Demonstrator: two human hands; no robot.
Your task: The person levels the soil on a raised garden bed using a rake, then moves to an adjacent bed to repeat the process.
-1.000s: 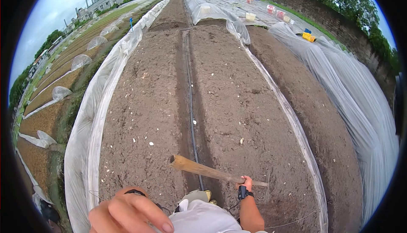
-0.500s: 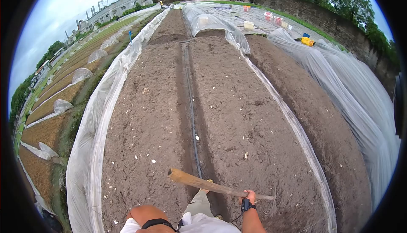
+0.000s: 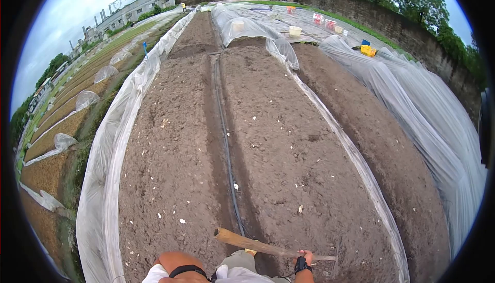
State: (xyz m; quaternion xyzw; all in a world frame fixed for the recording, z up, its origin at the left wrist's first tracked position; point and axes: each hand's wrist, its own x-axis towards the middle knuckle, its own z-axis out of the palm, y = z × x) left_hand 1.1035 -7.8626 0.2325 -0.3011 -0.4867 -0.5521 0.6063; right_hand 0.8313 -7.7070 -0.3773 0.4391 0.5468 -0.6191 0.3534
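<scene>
My right hand [image 3: 306,257], with a black band at the wrist, is closed around a long wooden tool handle [image 3: 258,245]. The handle lies slantwise in front of my body, its thick blunt end toward the left. Past my hand it narrows to a thin crosspiece [image 3: 336,258] close over the soil, rake-like in outline. Only the upper part of my left arm [image 3: 180,260] shows at the bottom edge; the left hand is out of sight. A foot [image 3: 251,250] shows beneath the handle, by the furrow.
A dark hose [image 3: 227,149] runs along the furrow between two soil beds [image 3: 170,169] dotted with pale bits. Plastic sheeting [image 3: 116,144] borders the left side, more sheeting [image 3: 412,118] the right. Yellow crates [image 3: 368,51] and buckets [image 3: 295,31] stand farther off; a distant person [image 3: 184,7] is at upper left.
The view has moved forward along the furrow; pale bits on the soil sit nearer. The handle and my right hand appear slightly lower in view, the grip unchanged.
</scene>
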